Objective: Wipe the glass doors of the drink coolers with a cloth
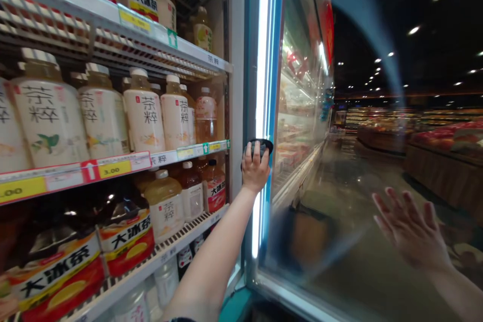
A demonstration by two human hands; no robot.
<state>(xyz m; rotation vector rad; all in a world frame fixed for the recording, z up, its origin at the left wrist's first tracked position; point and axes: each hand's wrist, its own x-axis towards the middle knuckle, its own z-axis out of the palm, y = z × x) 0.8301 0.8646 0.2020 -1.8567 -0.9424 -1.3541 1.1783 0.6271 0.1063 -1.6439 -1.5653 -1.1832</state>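
Note:
My left hand [256, 167] reaches forward, fingers curled over a bunched dark grey cloth [268, 145]. The cloth lies against the upright edge of the fridge frame [247, 85], beside the bright vertical light strip [264, 60]. My right hand [413, 226] is spread open with its fingers apart, in front of the glass door [339, 201] that stands swung out to the right. Whether its palm touches the glass cannot be made out. Nothing shows in my right hand. The far side of the cloth is hidden by my fingers.
To the left, wire shelves [206, 229] hold several white-labelled tea bottles [145, 110] and large iced tea bottles [128, 236]. Price tags [113, 168] run along the shelf edges. Through the glass appear a shop floor [332, 171] and produce stands [441, 166].

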